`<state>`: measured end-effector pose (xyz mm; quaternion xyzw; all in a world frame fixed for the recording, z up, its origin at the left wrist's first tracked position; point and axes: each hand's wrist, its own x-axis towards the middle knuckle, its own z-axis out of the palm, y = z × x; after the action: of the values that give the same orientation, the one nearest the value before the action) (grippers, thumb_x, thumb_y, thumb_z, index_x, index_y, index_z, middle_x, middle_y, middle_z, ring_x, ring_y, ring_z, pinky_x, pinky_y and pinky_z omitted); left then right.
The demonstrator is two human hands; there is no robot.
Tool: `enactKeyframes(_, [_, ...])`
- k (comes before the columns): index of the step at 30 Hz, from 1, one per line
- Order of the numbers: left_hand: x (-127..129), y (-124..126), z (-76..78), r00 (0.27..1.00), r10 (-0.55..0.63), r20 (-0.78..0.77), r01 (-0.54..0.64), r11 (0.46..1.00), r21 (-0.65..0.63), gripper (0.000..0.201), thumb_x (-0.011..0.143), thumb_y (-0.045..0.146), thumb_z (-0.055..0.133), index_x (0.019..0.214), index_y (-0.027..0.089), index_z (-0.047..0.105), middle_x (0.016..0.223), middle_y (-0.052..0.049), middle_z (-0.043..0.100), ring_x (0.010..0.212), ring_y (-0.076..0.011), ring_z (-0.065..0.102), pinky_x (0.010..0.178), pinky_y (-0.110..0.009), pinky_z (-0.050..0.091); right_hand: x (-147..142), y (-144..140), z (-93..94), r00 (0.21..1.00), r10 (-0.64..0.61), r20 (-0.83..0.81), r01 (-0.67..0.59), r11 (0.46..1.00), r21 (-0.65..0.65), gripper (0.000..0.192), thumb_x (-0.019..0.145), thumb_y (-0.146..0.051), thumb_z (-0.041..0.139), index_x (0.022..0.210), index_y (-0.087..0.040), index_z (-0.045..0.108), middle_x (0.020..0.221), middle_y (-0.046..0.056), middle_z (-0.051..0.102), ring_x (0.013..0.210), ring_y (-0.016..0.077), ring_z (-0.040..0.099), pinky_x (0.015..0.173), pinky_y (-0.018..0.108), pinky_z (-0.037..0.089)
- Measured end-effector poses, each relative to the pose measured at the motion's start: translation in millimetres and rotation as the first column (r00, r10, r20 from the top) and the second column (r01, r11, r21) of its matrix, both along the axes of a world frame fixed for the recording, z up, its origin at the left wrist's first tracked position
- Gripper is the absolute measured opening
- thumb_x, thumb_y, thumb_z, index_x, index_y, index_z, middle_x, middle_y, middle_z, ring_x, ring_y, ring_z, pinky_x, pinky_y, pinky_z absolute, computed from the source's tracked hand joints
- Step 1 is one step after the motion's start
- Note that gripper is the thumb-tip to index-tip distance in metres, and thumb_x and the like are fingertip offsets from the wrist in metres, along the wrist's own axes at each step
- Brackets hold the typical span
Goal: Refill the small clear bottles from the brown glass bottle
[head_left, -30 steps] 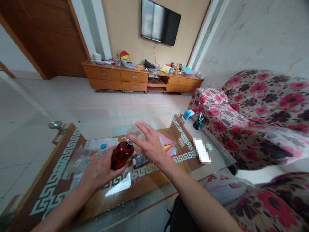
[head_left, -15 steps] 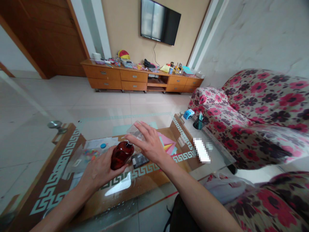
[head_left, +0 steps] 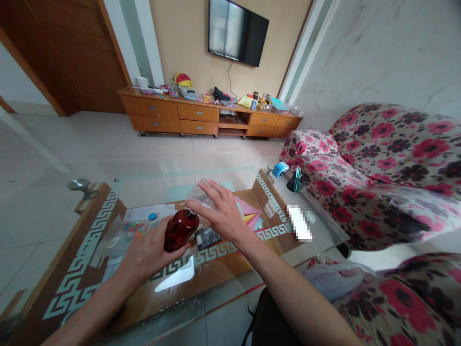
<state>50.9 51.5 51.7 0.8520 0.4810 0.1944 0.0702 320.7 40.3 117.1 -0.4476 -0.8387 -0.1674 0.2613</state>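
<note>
My left hand (head_left: 146, 252) is wrapped round a dark reddish-brown bottle (head_left: 181, 230). The bottle tilts, its neck towards the right. Close by its mouth is a clear plastic cup-like container (head_left: 197, 192), with the fingers of my right hand (head_left: 225, 214) curled around its side. Whether the bottle's mouth touches the container, and whether any liquid flows, I cannot make out. Both things are above a glass table (head_left: 201, 307). A blue bottle cap (head_left: 152, 216) lies to the left of the bottle, beyond my left hand.
Below or on the glass are a bag of colourful pieces (head_left: 133, 228), a dark box (head_left: 208, 237) and pink paper (head_left: 248, 209). A pen holder (head_left: 297, 181) and a blue packet (head_left: 280, 169) stand at the right. A flowered sofa (head_left: 382, 192) flanks the table.
The view has shifted very slightly. Both hands keep their hold, and the bottle and the clear container stay in nearly the same position.
</note>
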Motion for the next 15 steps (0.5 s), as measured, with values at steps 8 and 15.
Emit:
enactKeyframes(8, [-0.2,0.1,0.6,1.0,-0.012,-0.004,0.012,1.0,0.026,0.084,0.088,0.07,0.068,0.153,0.022,0.045,0.129,-0.015,0.075,0.11,-0.0382,0.076,0.086,-0.046,0.058,2.1,2.0,-2.8,1.0,0.023,0.01,-0.024,0.999,0.037,0.086,0.094,-0.01,0.072,0.163,-0.05,0.038,0.177,0.001,0.025,0.164,0.0291,0.022,0.121,0.055,0.043])
enactKeyframes(15, [-1.2,-1.0,-3.6,1.0,0.0,0.005,0.0,1.0,-0.007,0.087,0.087,0.072,0.067,0.154,0.023,0.041,0.129,-0.016,0.075,0.108,-0.0381,0.076,0.081,-0.045,0.06,1.8,-1.5,1.5,0.999,0.015,0.035,-0.016,1.0,0.009,0.088,0.093,-0.01,0.073,0.163,-0.05,0.038,0.176,0.0,0.028,0.164,0.0296,0.02,0.121,0.056,0.042])
